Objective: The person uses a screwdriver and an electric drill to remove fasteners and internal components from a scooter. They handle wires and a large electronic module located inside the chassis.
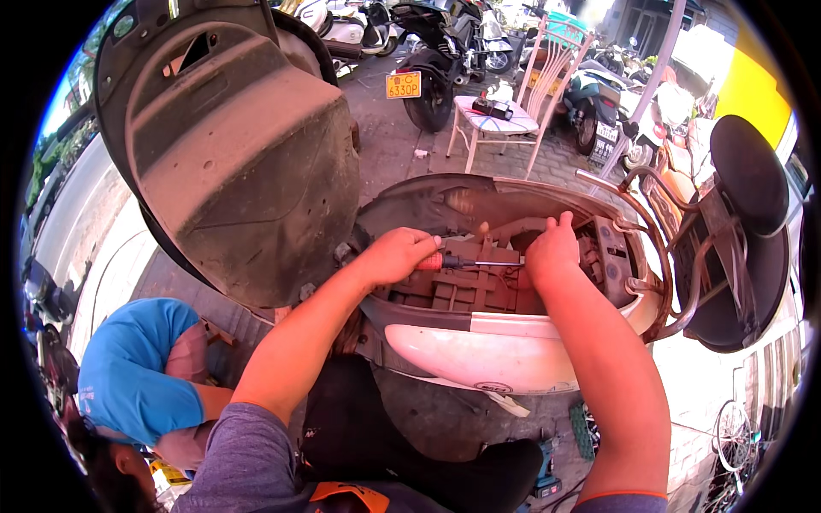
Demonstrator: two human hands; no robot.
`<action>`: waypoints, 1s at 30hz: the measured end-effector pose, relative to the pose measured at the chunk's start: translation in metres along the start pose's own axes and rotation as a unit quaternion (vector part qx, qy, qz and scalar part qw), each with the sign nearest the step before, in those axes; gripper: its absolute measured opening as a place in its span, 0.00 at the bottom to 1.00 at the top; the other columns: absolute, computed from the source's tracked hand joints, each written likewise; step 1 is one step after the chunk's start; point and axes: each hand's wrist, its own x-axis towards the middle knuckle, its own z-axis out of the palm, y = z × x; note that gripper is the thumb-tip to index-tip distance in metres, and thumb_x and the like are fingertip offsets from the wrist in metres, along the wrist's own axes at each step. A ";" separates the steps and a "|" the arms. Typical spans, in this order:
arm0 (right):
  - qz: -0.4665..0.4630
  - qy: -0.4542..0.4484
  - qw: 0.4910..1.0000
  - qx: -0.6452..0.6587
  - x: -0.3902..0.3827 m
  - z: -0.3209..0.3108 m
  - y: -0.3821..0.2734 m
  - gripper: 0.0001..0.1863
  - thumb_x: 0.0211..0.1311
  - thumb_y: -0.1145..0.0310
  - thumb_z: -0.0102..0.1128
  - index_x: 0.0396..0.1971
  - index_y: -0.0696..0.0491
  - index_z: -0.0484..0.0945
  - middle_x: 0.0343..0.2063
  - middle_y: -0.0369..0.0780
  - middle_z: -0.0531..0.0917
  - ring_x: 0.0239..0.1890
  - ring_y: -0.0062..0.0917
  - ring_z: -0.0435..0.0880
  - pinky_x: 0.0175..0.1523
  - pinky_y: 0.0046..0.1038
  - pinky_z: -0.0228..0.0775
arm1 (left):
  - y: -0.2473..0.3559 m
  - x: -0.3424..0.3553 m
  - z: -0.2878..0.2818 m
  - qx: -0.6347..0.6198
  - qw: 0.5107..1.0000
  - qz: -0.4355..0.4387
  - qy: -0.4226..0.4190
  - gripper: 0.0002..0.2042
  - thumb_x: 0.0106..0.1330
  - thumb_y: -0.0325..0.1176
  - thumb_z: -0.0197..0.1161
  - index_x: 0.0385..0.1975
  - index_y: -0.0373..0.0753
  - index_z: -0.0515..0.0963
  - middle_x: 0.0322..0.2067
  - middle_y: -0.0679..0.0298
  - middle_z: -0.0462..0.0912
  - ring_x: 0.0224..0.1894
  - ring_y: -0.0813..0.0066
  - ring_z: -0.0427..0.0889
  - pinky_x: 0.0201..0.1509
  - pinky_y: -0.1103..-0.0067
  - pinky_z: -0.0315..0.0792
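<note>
My left hand [395,256] is closed around the red handle of a screwdriver [430,262]. Its metal shaft lies level, pointing right across the open seat compartment [445,295] of a white scooter. My right hand [554,252] is at the shaft's tip, fingers curled, with one or two raised. What those fingers pinch is hidden behind the hand. Below both hands, the compartment holds dark, dusty block-shaped parts and some thin wires. The scooter's seat [248,171] is tipped up at the left, its brown underside facing me.
A white side panel [487,350] borders the compartment on my side. Right of it are a metal rear rack [663,256] and a black round-padded backrest [748,179]. A person in a blue shirt [141,368] crouches at lower left. A chair [505,115] and parked motorcycles stand beyond.
</note>
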 end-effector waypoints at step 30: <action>-0.023 -0.015 0.999 0.043 0.000 0.005 0.003 0.19 0.78 0.57 0.59 0.61 0.39 0.90 0.61 0.29 0.90 0.69 0.24 0.80 0.73 0.46 0.57 | 0.003 -0.004 -0.002 -0.013 1.000 -0.006 -0.006 0.24 0.82 0.51 0.57 0.30 0.35 0.81 0.20 0.66 0.78 0.22 0.77 0.78 0.26 0.73 0.70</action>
